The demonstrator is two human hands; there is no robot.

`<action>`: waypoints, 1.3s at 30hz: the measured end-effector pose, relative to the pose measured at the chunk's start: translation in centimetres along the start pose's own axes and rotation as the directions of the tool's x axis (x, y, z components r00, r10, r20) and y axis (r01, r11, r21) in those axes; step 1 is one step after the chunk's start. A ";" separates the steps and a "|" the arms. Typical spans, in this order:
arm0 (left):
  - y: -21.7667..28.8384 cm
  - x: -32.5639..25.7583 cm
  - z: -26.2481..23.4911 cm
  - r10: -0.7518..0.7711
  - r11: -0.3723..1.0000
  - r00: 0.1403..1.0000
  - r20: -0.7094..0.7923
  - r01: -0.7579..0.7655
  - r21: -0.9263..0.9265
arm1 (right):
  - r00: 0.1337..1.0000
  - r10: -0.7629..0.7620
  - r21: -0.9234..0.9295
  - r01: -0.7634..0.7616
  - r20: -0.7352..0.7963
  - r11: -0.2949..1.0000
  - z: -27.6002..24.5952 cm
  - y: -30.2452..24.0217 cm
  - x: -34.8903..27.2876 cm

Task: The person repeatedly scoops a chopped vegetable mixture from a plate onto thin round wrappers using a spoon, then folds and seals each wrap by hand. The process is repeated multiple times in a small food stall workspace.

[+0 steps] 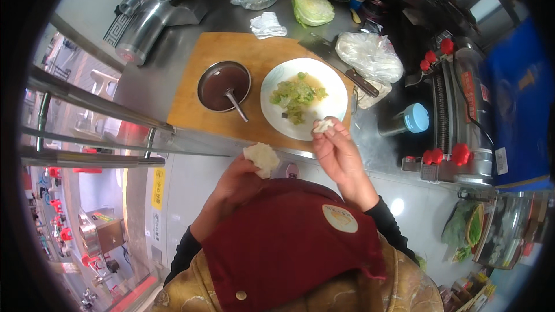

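Steel bowl (224, 85) of dark sauce (219, 88)

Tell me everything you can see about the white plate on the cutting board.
The white plate is round and smooth, ceramic by its look. It sits flat on the right part of the wooden cutting board, its near rim reaching the board's front edge. A loose heap of chopped pale green cabbage lies on its middle; the rest is bare. The metal bowl stands just left of it, the cleaver just beyond its far right rim. The right hand holds a small white piece over its near rim.
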State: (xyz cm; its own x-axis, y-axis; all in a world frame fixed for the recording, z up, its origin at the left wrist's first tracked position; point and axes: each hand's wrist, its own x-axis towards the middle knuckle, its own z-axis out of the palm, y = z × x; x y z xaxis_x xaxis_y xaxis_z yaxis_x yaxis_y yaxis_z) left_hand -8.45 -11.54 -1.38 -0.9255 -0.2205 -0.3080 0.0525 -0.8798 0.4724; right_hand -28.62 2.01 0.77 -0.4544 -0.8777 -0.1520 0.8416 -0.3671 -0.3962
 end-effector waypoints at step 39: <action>0.5 -10.6 -3.6 0.358 0.933 0.870 -0.340 -0.344 0.102 | 0.467 0.390 -0.281 0.850 0.794 -0.445 0.4 9.7 16.5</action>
State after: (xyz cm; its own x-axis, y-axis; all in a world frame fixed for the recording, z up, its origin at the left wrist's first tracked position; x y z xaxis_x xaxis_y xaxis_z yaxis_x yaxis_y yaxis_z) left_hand 2.78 -11.17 -0.85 -0.6590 -0.6495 -0.3794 0.3287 -0.7023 0.6314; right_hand -27.83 -16.14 -5.22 0.3476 -0.7973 0.4934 -0.8431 -0.4960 -0.2075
